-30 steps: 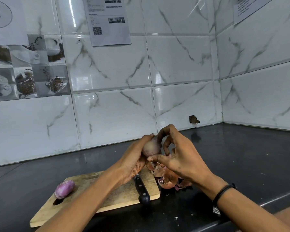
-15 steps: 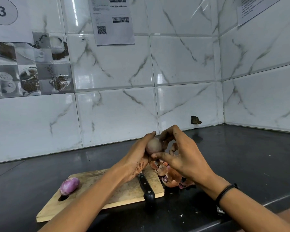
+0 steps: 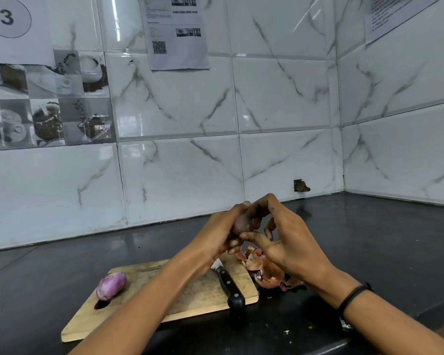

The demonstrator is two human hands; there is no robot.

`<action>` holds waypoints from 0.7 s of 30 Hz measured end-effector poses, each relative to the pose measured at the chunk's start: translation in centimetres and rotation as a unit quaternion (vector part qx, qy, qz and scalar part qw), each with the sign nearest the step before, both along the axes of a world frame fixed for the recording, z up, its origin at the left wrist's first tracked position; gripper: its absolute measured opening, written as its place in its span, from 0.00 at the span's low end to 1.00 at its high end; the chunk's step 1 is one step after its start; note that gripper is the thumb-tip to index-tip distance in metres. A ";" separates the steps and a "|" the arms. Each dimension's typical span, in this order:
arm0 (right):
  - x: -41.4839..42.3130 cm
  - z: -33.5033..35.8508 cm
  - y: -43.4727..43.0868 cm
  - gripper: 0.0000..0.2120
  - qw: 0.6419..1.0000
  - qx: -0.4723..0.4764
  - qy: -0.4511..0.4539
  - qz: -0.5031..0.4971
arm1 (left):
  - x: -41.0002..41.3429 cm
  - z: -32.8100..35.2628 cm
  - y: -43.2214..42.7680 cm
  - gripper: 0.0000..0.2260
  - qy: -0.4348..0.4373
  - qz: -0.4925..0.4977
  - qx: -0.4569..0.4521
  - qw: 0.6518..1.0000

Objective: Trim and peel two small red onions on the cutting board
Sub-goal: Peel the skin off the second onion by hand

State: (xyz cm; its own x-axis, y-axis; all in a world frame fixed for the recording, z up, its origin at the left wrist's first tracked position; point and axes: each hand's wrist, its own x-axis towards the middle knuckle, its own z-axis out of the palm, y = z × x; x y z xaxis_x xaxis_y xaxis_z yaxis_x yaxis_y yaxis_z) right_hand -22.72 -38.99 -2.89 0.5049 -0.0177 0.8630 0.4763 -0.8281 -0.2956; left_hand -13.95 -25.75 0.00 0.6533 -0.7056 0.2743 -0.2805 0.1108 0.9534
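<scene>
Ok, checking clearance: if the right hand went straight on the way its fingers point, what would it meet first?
Most likely the red onion gripped by the left hand; the right hand seems curled round it.

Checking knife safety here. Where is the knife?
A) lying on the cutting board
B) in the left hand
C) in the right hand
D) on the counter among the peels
A: the knife lies on the board, handle at its near edge, while the left hand and right hand hold an onion.
</scene>
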 end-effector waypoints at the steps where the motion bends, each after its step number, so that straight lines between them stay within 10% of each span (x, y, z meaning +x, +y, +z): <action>1: 0.0 0.0 0.1 0.17 1.000 -0.002 0.000 0.000 | -0.1 -0.1 0.1 0.18 -0.009 0.000 0.008 1.000; 21: -0.2 0.2 -0.2 0.19 1.000 0.017 -0.021 -0.012 | 0.2 -0.2 0.0 0.26 -0.006 0.016 0.036 0.999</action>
State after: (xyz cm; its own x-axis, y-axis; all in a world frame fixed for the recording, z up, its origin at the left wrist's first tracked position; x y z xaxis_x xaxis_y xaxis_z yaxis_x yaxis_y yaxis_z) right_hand -22.87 -39.20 -2.71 0.4665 -0.0586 0.8826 0.4689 -0.8297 -0.3029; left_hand -13.75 -25.76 -0.18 0.6723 -0.7032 0.2314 -0.2950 0.0322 0.9550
